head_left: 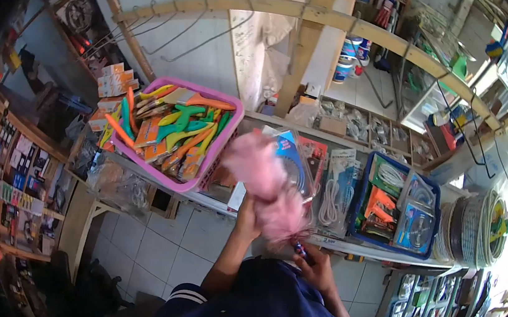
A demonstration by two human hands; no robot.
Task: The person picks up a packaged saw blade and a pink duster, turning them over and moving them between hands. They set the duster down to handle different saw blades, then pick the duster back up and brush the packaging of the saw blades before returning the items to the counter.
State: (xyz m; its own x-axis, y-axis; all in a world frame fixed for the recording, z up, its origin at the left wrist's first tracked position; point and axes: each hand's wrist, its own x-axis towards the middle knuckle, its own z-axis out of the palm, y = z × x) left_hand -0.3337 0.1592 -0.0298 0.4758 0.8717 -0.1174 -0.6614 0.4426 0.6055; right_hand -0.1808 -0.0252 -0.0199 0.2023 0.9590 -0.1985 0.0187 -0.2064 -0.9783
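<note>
A pink fluffy duster (272, 189), blurred by motion, hangs over the front of the counter between my hands. My right hand (315, 267) is closed round the dark handle (300, 249) at its lower right end. My left hand (248, 222) touches the pink part from below left; its fingers are mostly hidden behind the fluff. Left of the duster stands a pink basket (238, 119) of colourful-handled tools. Just behind and right of it lie packaged cables (292, 156) and a white cable pack (337, 190).
A blue tray (353, 223) with packaged goods sits right of the cables, beside large cable coils (478, 228). Wooden compartments (358, 123) line the counter's back. Overhead runs a wooden rail (283, 8) with metal hooks. Shelves (18, 163) stand at left.
</note>
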